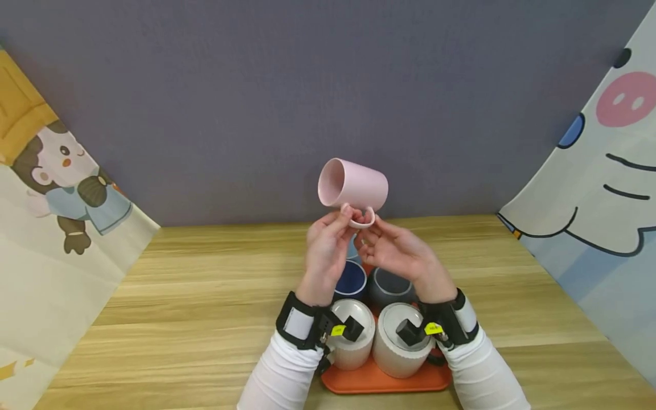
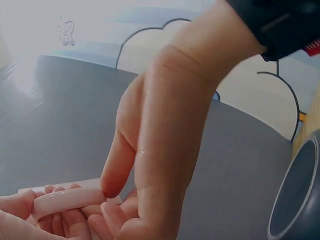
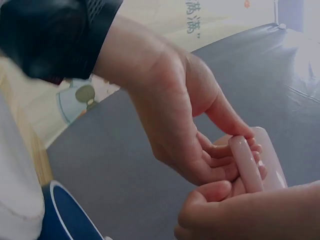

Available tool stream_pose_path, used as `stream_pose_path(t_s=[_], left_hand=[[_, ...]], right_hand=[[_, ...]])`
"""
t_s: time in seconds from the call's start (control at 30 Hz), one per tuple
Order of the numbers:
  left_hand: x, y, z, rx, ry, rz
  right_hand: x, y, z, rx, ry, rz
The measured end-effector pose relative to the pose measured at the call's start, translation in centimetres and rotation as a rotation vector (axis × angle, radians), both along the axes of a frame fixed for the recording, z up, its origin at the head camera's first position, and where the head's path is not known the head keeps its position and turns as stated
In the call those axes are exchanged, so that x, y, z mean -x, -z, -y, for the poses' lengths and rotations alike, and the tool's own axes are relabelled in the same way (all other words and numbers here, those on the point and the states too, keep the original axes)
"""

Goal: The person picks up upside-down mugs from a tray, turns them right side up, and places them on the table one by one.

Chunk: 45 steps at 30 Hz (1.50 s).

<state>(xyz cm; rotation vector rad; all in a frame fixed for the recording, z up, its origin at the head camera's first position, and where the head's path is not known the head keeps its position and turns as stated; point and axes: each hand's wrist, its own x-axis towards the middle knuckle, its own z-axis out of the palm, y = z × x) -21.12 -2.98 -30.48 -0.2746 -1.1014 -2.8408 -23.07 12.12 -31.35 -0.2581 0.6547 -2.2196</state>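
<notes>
Pink cylindrical ceramic-looking mug (image 1: 366, 185): I'm turning it mid-air, I judge; mouth at nine o'clock.
Grip: left hand (image 1: 328, 245), right hand (image 1: 405, 256) pinch its handle (image 1: 362, 225).
Next: righting it, likely.

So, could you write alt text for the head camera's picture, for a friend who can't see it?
A person's left hand and right hand hold a pink mug sideways by its handle, its mouth facing left. Below, on a wood-grain table, an orange-red tray carries a dark blue cup, a dark grey cup and two white vessels.
</notes>
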Motion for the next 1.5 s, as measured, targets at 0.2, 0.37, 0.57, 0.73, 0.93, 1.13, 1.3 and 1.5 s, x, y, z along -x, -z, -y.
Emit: stream_pose_path(t_s=[0.2,0.37,0.57,0.73,0.93,1.13,1.3,1.5], left_hand=[[-0.2,0.0,-0.4,0.063,-0.071,-0.074],[-0.2,0.0,-0.5,0.064,-0.081,-0.071],[-0.2,-0.1,-0.1,0.055,-0.095,-0.089],[0.3,0.2,0.9,0.071,-0.134,-0.106],[0.9,0.4,2.9,0.113,-0.198,-0.09],[1.3,1.1,4.9,0.165,-0.269,-0.092],[1.7,1.8,6.4,0.228,-0.312,-0.086],[2.3,2.6,8.1,0.32,-0.375,-0.075]], right_hand=[[-0.2,-0.2,0.0,0.01,0.014,0.089],[-0.4,-0.3,-0.1,0.047,0.018,0.138],[-0.7,-0.5,-0.4,0.056,0.072,0.212],[-1.3,-0.8,-1.6,-0.151,0.093,-0.07],[-1.9,-1.1,-3.7,-0.301,0.147,-0.443],[-2.2,-1.3,-4.8,-0.627,0.405,-0.657],[-2.2,-1.1,-5.1,-0.936,0.616,-0.753],[-1.7,0.4,-5.6,-1.228,0.815,-0.895]])
